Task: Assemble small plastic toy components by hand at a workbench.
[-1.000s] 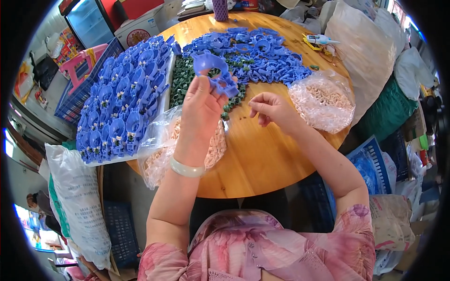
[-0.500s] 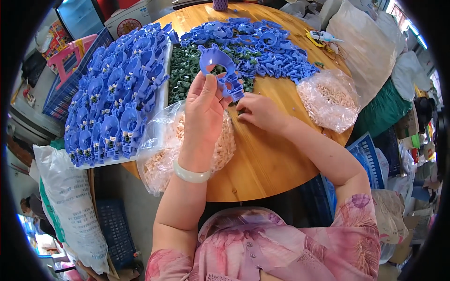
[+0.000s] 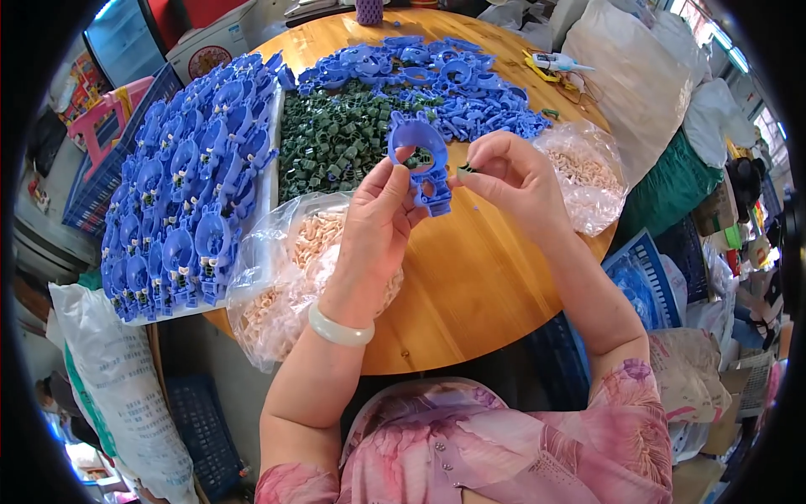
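Note:
Over the round table, my left hand (image 3: 382, 210) is closed on a blue plastic figure part (image 3: 417, 139) with a round ring on top and a small frame below. The part stands upright, and its lower end faces my other hand. My right hand (image 3: 516, 176) pinches a small dark green plastic piece (image 3: 467, 170) just right of the blue part, with a slight gap between them. Behind my hands lies a heap of similar dark green pieces (image 3: 327, 139). Loose blue parts (image 3: 487, 105) are piled at the far side.
A white board at left carries rows of blue figures (image 3: 180, 248). Clear bags of pale peach pieces lie by my left forearm (image 3: 315, 239) and at the right (image 3: 583, 172). A glue gun (image 3: 562, 63) lies at the far right. A purple holder (image 3: 369, 12) stands at the back.
My right hand has lifted from the tabletop, bringing up a small green piece. My left hand has moved right and lower with the blue part, which now stands more upright.

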### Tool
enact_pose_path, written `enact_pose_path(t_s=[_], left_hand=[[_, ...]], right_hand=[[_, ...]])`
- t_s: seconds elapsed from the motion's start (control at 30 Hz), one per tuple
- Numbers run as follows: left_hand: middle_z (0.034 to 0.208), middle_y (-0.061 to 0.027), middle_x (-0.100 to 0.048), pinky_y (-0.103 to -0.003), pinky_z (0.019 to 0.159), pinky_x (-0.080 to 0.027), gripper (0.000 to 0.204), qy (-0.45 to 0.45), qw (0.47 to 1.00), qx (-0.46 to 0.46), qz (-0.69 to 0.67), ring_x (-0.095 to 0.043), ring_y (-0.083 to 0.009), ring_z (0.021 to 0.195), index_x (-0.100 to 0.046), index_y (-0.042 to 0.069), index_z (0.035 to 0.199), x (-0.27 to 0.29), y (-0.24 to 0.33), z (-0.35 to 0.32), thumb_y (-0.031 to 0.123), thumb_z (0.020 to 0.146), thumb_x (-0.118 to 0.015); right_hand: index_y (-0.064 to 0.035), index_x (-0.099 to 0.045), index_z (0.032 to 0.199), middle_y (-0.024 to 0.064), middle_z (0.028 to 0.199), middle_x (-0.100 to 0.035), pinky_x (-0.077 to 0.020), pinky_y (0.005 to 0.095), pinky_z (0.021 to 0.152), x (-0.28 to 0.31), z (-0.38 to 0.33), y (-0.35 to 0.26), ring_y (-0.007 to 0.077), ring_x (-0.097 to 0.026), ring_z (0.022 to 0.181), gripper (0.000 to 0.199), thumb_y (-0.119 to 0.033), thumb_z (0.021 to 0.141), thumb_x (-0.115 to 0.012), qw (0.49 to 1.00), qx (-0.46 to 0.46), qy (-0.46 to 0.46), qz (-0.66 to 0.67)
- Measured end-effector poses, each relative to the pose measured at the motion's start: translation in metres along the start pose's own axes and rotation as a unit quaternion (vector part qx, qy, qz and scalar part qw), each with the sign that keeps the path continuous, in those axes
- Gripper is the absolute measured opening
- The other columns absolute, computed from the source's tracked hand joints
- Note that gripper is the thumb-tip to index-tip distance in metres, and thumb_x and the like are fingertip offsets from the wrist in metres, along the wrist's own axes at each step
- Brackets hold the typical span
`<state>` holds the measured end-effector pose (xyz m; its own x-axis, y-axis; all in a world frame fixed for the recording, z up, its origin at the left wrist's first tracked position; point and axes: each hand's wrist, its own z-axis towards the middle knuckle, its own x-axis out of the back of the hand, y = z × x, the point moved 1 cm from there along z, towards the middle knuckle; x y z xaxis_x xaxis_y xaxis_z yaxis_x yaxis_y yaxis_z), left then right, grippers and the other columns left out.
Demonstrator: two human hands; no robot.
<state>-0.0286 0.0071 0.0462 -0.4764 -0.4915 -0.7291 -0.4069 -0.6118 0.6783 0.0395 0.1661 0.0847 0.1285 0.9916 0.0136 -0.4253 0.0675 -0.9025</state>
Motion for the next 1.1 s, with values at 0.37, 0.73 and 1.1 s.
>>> enact_pose_path(t_s=[0.37,0.73,1.1], left_hand=[[0.114,-0.0054,-0.058,-0.027,0.076,-0.053,0.039,-0.029,0.999,-0.001,-0.022,-0.059,-0.0107,0.094,-0.045,0.009,0.129,-0.009,-0.011,-0.005,0.01,0.091,-0.054],[0.116,-0.0083,-0.057,-0.033,0.084,-0.052,0.043,-0.034,0.999,-0.013,-0.009,-0.058,-0.0166,0.101,-0.043,0.007,0.131,-0.014,-0.008,-0.008,0.008,0.09,-0.055],[0.115,-0.0088,-0.058,-0.032,0.081,-0.053,0.045,-0.067,0.998,-0.007,-0.005,-0.059,-0.0158,0.1,-0.044,0.006,0.13,-0.011,-0.01,-0.007,0.01,0.088,-0.059]], right_hand=[[-0.0039,-0.061,0.076,0.0073,0.083,-0.061,-0.0474,0.0306,0.068,-0.013,-0.015,-0.002,0.0213,-0.059,0.074,0.014,-0.004,0.07,-0.073,0.934,0.184,0.063,-0.299],[-0.0051,-0.063,0.079,0.0064,0.084,-0.059,-0.0457,0.0338,0.066,-0.012,-0.015,-0.008,0.0243,-0.057,0.077,0.016,-0.006,0.066,-0.073,0.903,0.235,0.041,-0.358],[-0.0067,-0.062,0.083,0.0054,0.087,-0.057,-0.0467,0.0334,0.064,0.0,-0.014,-0.021,0.0245,-0.056,0.076,0.019,-0.004,0.065,-0.067,0.83,0.321,-0.05,-0.454]])
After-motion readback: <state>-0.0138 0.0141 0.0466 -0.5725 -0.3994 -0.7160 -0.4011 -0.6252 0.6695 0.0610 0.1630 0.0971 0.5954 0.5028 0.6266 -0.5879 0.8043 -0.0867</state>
